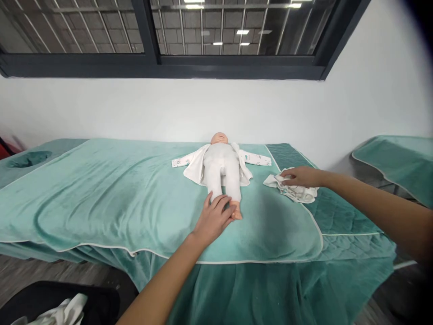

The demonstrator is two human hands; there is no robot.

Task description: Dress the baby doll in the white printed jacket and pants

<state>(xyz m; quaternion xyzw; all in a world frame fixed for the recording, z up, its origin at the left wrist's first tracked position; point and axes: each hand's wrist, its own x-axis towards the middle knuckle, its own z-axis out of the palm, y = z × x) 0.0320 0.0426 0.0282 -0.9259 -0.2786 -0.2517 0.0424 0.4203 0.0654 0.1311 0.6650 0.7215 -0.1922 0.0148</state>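
Note:
A baby doll [219, 160] lies on its back, head toward the wall, dressed in white leggings. Under it a white printed baby jacket [192, 171] is spread out, its front parted and its sleeves stretched to both sides. My left hand [214, 219] rests palm down over the doll's lower legs, fingers apart, covering one foot; the other bare foot shows beside the fingertips. To the right, my right hand [302, 176] pinches a crumpled white printed baby garment [297, 194] lying on the bed. Its exact cut is hidden in the folds.
The massage bed [358, 216] carries a light green blanket [118, 194], with a face hole [29, 159] at the left end. Behind it are a white wall and a barred window [230, 31]. At bottom left, white cloth [66, 311] lies on a black seat [98, 300].

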